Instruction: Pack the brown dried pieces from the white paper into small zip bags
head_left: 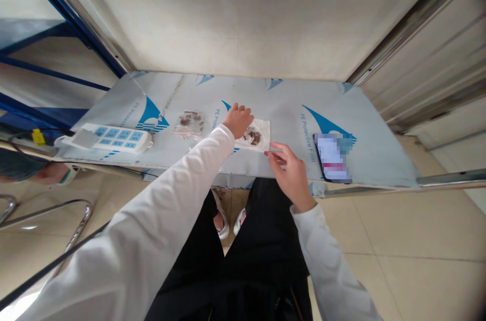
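A small white sheet or packet (266, 128) lies on the film-covered tabletop, with dark brown pieces (252, 136) in its middle. My left hand (239, 119) is over its left edge, fingers curled; whatever they may hold is hidden. At the sheet's near right corner, my right hand (290, 174) has thumb and fingertips close together, seemingly pinching that corner. Left of my left hand lies a clear plastic bag (192, 122) with similar brown bits inside.
A white power strip (121, 138) lies at the table's left, its cable running off that side. A phone (332, 159) lies on the right. A board (243, 17) rises behind the tabletop (383, 149). At far left are blue frame bars (34, 73) and another person's arm (49, 174).
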Action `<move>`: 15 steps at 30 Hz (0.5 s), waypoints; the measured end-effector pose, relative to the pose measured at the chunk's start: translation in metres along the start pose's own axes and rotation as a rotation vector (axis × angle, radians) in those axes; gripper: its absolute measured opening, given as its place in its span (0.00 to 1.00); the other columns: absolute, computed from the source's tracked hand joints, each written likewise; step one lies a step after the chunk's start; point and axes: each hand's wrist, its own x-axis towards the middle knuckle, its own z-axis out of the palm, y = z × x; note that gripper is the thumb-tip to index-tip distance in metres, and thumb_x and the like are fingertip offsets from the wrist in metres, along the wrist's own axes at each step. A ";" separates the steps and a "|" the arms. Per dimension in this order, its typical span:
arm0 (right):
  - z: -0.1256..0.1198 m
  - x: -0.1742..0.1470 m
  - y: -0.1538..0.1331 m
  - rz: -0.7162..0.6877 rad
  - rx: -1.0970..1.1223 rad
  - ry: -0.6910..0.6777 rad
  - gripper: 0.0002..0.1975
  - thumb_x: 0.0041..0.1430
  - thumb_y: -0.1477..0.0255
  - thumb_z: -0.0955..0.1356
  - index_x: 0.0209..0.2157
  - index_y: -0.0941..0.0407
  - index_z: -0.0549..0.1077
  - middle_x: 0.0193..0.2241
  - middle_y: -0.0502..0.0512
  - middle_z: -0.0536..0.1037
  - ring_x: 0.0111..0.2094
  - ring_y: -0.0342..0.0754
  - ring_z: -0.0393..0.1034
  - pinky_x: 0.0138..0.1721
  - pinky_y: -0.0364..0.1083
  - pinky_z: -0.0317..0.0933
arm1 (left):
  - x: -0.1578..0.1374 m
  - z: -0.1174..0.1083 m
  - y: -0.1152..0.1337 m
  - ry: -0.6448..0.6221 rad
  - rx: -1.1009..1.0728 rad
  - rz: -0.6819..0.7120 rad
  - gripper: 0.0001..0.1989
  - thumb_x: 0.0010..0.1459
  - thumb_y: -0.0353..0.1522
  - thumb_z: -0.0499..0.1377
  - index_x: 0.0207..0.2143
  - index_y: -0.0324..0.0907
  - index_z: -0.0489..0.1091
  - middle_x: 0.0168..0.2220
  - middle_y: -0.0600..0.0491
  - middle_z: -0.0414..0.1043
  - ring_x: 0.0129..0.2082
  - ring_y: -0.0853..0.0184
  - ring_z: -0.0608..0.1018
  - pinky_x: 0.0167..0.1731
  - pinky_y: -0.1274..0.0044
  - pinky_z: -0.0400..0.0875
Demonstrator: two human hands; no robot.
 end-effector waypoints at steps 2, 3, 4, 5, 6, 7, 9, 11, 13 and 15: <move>0.000 -0.005 0.000 0.013 -0.010 -0.008 0.14 0.59 0.70 0.64 0.46 0.56 0.71 0.35 0.56 0.83 0.30 0.48 0.77 0.37 0.48 0.69 | 0.011 0.003 0.001 -0.040 0.072 0.067 0.12 0.51 0.23 0.58 0.39 0.37 0.75 0.45 0.43 0.74 0.48 0.55 0.72 0.52 0.63 0.55; 0.000 -0.006 0.000 0.016 -0.016 -0.011 0.14 0.59 0.70 0.64 0.46 0.56 0.71 0.34 0.56 0.83 0.29 0.48 0.77 0.37 0.48 0.69 | 0.016 0.004 0.002 -0.059 0.101 0.097 0.13 0.52 0.22 0.57 0.39 0.37 0.76 0.45 0.42 0.74 0.49 0.55 0.71 0.53 0.63 0.54; 0.000 -0.007 0.000 0.019 -0.022 -0.019 0.14 0.59 0.70 0.64 0.46 0.56 0.71 0.34 0.56 0.83 0.29 0.48 0.77 0.37 0.48 0.69 | 0.019 0.004 0.002 -0.080 0.128 0.124 0.13 0.52 0.22 0.56 0.38 0.37 0.76 0.45 0.41 0.74 0.49 0.55 0.71 0.54 0.62 0.53; 0.000 -0.008 0.000 0.020 -0.023 -0.031 0.14 0.59 0.70 0.64 0.46 0.56 0.71 0.34 0.55 0.82 0.30 0.48 0.77 0.38 0.48 0.69 | 0.022 0.004 0.002 -0.101 0.149 0.148 0.13 0.52 0.22 0.55 0.38 0.37 0.77 0.46 0.42 0.74 0.50 0.55 0.71 0.55 0.62 0.52; 0.000 -0.009 0.001 0.020 -0.022 -0.044 0.14 0.59 0.70 0.64 0.46 0.56 0.71 0.35 0.55 0.82 0.30 0.48 0.77 0.38 0.48 0.69 | 0.025 0.005 0.001 -0.119 0.165 0.167 0.13 0.52 0.22 0.55 0.37 0.38 0.77 0.46 0.42 0.74 0.50 0.55 0.71 0.55 0.62 0.51; 0.000 -0.010 0.002 0.021 -0.018 -0.058 0.14 0.59 0.70 0.63 0.46 0.56 0.71 0.35 0.55 0.82 0.31 0.48 0.77 0.38 0.47 0.68 | 0.028 0.005 0.000 -0.135 0.174 0.183 0.13 0.51 0.22 0.56 0.36 0.38 0.77 0.45 0.43 0.75 0.51 0.56 0.71 0.56 0.63 0.51; 0.000 -0.012 0.004 0.025 -0.013 -0.078 0.14 0.59 0.71 0.63 0.47 0.56 0.71 0.35 0.55 0.82 0.33 0.48 0.77 0.39 0.47 0.68 | 0.033 0.005 -0.002 -0.156 0.177 0.203 0.13 0.50 0.23 0.56 0.35 0.40 0.78 0.45 0.45 0.76 0.51 0.57 0.70 0.57 0.64 0.50; 0.001 -0.013 0.006 0.030 -0.017 -0.082 0.14 0.59 0.71 0.63 0.46 0.56 0.71 0.34 0.55 0.82 0.33 0.48 0.77 0.39 0.47 0.68 | 0.037 0.005 -0.004 -0.169 0.183 0.214 0.13 0.49 0.23 0.57 0.33 0.41 0.78 0.44 0.46 0.76 0.51 0.57 0.70 0.58 0.64 0.49; 0.003 -0.014 0.007 0.031 -0.022 -0.084 0.14 0.59 0.71 0.63 0.46 0.56 0.71 0.34 0.55 0.82 0.33 0.48 0.77 0.40 0.47 0.68 | 0.040 0.006 -0.006 -0.180 0.191 0.227 0.13 0.47 0.23 0.57 0.33 0.42 0.78 0.45 0.47 0.76 0.52 0.57 0.70 0.59 0.64 0.47; 0.004 -0.014 0.007 0.031 -0.023 -0.089 0.14 0.59 0.71 0.63 0.46 0.56 0.71 0.34 0.55 0.82 0.33 0.48 0.77 0.40 0.47 0.68 | 0.042 0.007 -0.007 -0.187 0.194 0.243 0.13 0.46 0.24 0.57 0.33 0.42 0.78 0.45 0.47 0.76 0.53 0.57 0.69 0.59 0.63 0.46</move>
